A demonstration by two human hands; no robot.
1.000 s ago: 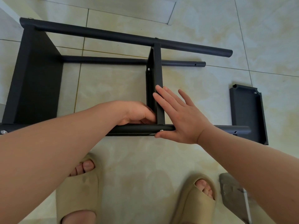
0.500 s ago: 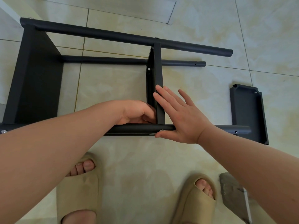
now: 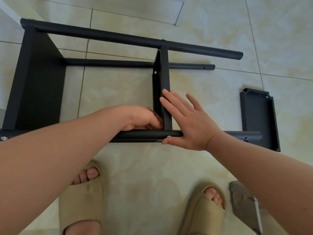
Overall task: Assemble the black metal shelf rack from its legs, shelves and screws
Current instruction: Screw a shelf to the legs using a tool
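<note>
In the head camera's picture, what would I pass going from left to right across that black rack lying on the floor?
end shelf → left hand → middle shelf → right hand → loose shelf

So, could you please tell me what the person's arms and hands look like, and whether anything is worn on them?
Both are bare. The left hand and right hand have no gloves, and no rings show on the right one. No watch, band or sleeve shows on the left forearm or right forearm up to the frame edge.
</note>
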